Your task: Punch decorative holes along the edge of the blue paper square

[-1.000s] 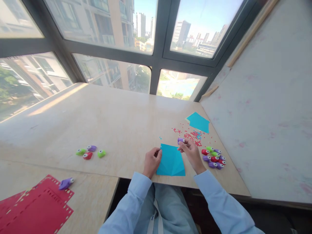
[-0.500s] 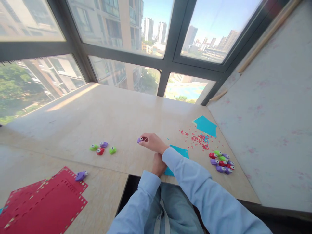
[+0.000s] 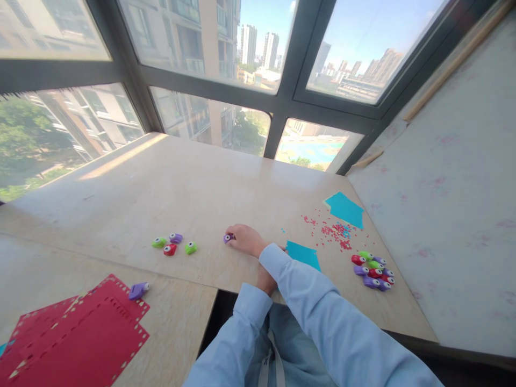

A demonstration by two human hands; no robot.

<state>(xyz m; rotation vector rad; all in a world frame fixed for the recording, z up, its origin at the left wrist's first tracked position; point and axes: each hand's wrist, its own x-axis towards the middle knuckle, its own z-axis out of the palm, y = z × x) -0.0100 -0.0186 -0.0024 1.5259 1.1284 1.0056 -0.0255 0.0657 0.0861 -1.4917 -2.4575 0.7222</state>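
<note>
My right hand [image 3: 246,239] reaches across to the left and rests low on the wooden table [image 3: 161,188], its fingers closed on a small purple paper punch [image 3: 228,238]. My left hand [image 3: 264,279] lies under my right forearm at the table's near edge, mostly hidden, beside a blue paper sheet [image 3: 303,253]. A small group of green, purple and red punches [image 3: 173,244] sits a little to the left of the held punch.
A pile of several coloured punches [image 3: 373,270] lies at the right, with red paper dots [image 3: 332,231] and another blue sheet [image 3: 344,209] behind it. Red punched paper [image 3: 80,338] and a purple punch [image 3: 138,291] lie on the lower left table. Windows stand behind; a wall at right.
My right hand carried the purple punch from above the blue sheet leftward across my left arm and lowered it to the table. The view shifted left.
</note>
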